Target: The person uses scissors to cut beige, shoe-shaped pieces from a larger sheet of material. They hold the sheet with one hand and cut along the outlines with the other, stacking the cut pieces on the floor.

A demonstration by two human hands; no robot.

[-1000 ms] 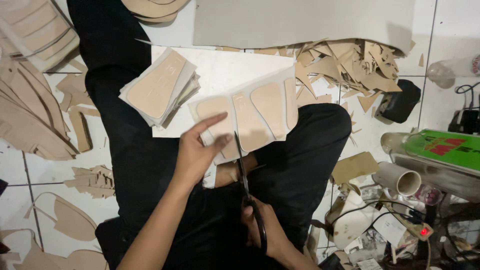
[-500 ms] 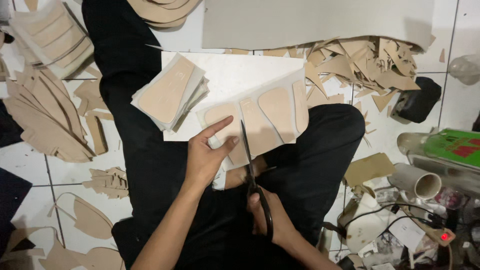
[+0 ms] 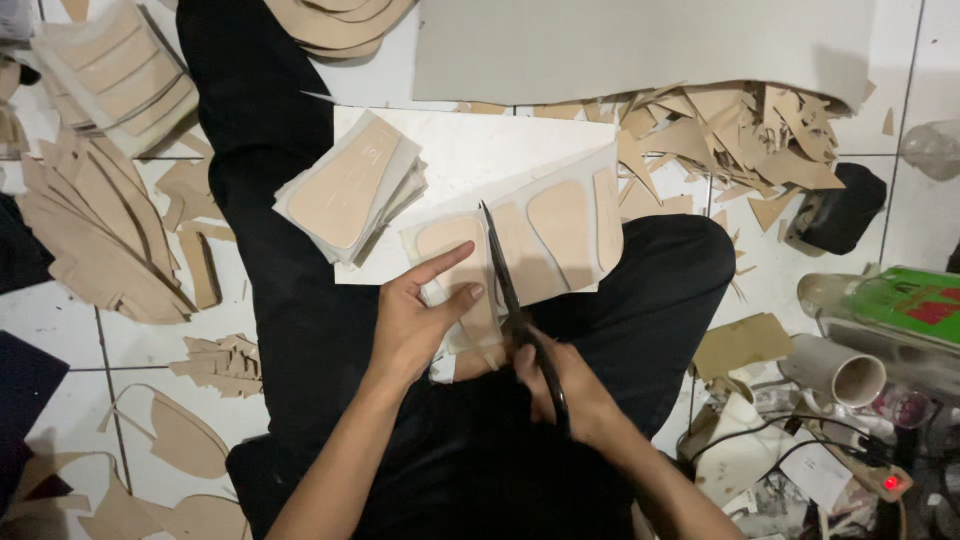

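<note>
Your left hand [image 3: 415, 325] pins the thin, probably floppy tan-patterned sheet [image 3: 545, 235] near the cut; your right hand [image 3: 565, 390] grips black scissors [image 3: 515, 305].

Scrap pile [image 3: 720, 130] blocks right (bare tiles [image 3: 60, 330] left)

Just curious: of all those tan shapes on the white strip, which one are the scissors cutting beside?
The leftmost shape, under the left hand. The scissors run along its right edge; the other shapes lie farther right.
</note>
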